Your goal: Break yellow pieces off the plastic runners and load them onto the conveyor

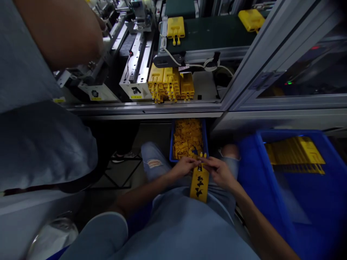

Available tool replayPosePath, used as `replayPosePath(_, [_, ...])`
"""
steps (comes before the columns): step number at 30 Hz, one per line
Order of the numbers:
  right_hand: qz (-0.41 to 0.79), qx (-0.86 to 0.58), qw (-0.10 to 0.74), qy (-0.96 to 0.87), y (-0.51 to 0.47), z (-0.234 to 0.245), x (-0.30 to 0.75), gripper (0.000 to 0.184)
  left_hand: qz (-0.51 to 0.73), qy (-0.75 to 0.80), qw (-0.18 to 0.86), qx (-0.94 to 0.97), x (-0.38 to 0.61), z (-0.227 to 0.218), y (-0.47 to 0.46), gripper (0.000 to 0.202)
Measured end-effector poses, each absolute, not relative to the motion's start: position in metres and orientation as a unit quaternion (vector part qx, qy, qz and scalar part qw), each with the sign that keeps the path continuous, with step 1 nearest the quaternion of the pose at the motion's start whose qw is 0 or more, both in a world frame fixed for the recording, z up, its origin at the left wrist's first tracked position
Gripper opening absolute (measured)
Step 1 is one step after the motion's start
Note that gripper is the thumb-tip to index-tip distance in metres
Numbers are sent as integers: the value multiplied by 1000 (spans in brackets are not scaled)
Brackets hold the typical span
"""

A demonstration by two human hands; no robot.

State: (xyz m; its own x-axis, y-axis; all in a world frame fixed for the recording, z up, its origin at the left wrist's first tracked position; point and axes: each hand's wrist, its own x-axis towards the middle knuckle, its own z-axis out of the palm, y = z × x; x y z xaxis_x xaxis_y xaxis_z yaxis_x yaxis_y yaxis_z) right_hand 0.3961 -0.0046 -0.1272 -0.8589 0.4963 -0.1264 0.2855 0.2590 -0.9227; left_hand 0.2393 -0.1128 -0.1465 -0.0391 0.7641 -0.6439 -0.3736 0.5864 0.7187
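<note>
On my lap lies a yellow power bank (200,184) with black lettering on its face and two short cable plugs at its far end. My left hand (185,166) is closed in a pinch at the left of that end, fingertips by the plugs. From the other side my right hand (218,171) grips the same end, its thumb and fingers closed around the upper right corner. Whether a small piece sits between the fingertips is too small to tell. Just beyond my hands stands a blue bin (171,144) filled with small flat yellow pieces (187,137).
To my right, a large blue crate (287,209) holds a row of yellow power banks (295,153). Stacked power banks (170,81) stand under a green conveyor belt (211,32) carrying more. A co-worker's arm (62,32) reaches over machinery on the left.
</note>
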Motion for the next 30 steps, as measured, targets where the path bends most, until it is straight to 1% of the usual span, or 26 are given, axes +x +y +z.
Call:
replayPosePath(2, [555, -264, 83, -785, -6, -131, 396, 27, 430, 583, 672, 156, 240, -148, -114, 53])
replayPosePath(6, [597, -346, 93, -718, -10, -138, 397, 29, 445, 570, 679, 127, 241, -152, -114, 53])
replayPosePath(11, [522, -351, 131, -767, -15, -137, 397, 28, 445, 569, 681, 125, 241, -149, -114, 49])
replayPosePath(16, [502, -398, 136, -756, -17, -143, 400, 28, 445, 568, 681, 124, 241, -143, -113, 50])
replayPosePath(18, [495, -396, 138, -761, -16, -145, 400, 26, 441, 576, 677, 126, 241, -141, -112, 52])
replayPosePath(23, [455, -337, 154, -809, -10, -142, 401, 24, 435, 570, 681, 148, 242, -142, -113, 56])
replayPosePath(26, [484, -330, 142, -798, -6, -141, 403, 24, 416, 570, 679, 202, 239, -144, -113, 57])
replayPosePath(28, [514, -345, 137, -773, -5, -140, 404, 24, 397, 586, 660, 252, 233, -142, -113, 53])
replayPosePath(30, [557, -368, 114, -736, -5, -140, 404, 29, 375, 600, 641, 298, 225, -136, -113, 45])
